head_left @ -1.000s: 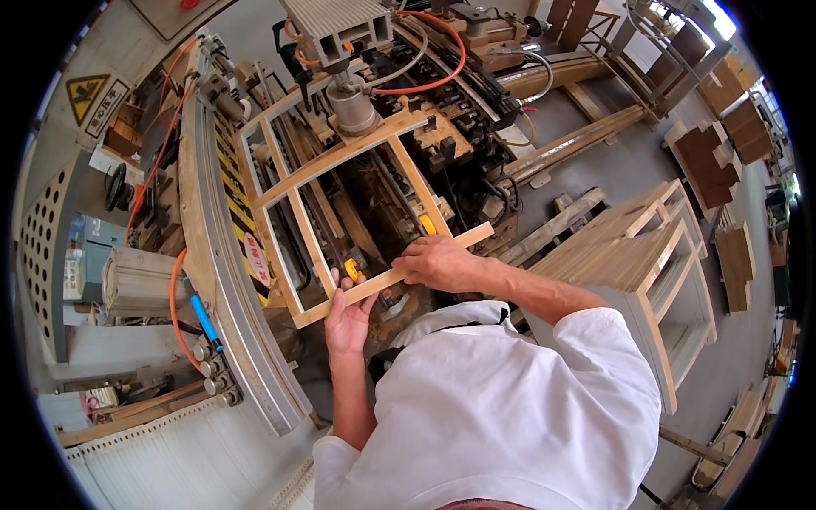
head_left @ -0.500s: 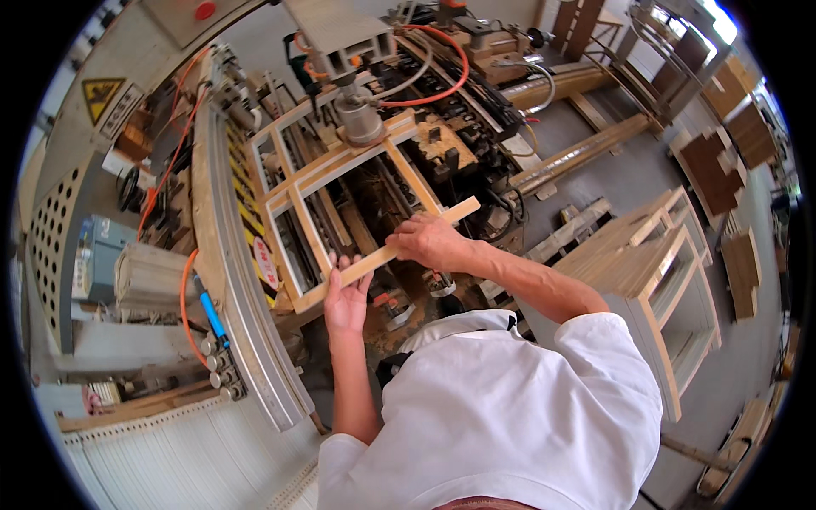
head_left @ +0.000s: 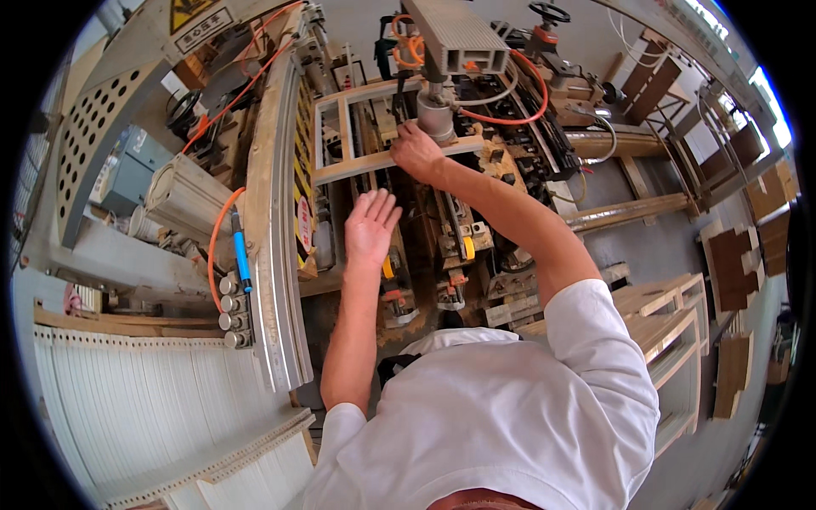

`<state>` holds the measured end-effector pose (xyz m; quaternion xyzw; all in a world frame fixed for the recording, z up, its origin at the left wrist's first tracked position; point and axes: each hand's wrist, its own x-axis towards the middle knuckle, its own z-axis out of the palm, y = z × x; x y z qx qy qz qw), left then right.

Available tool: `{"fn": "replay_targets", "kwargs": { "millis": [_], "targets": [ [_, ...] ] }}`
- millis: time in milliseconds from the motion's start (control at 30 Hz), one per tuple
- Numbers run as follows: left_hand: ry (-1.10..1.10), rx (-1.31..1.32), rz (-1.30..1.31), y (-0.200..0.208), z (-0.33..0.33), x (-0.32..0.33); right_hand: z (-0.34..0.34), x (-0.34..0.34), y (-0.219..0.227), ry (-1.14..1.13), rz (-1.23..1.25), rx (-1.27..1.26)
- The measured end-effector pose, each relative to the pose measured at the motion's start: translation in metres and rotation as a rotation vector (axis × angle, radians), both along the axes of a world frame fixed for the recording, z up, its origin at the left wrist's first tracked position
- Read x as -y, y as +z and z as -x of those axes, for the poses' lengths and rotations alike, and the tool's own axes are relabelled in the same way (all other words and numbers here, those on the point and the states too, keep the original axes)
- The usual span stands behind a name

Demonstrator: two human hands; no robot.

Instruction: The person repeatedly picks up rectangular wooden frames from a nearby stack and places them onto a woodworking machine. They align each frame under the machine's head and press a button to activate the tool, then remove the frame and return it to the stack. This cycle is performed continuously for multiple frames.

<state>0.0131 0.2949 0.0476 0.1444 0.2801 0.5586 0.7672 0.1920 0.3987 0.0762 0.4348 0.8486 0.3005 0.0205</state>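
Head view: wooden frame lies ahead of the flat, empty left hand, near rail running roughly left-right, with the right hand nearer, fingers curled at that rail beside the metal press cylinder, grip itself hidden

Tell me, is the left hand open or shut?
Open: the left hand has its fingers stretched out, and I see nothing held in them.

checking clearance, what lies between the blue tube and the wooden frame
Between the blue tube and the frame, the head view shows a beam and a yellow-and-black striped strip.
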Motion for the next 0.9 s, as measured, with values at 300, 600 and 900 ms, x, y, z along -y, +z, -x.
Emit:
{"fn": "replay_targets", "kwargs": {
  "millis": [300, 600, 900],
  "targets": [
    [-0.05, -0.024, 0.132, -0.058, -0.038, -0.07, 0.011, -0.021, -0.004, 0.018, 0.168, 0.007],
    [0.195, 0.401, -0.017, -0.059, -0.06, -0.114, 0.01, -0.019, 0.002, 0.063, 0.277, -0.106],
    [0.351, 0.179, 0.201, -0.055, -0.072, 0.004, 0.003, -0.024, -0.003, 0.111, 0.299, -0.092]
  ]
}}
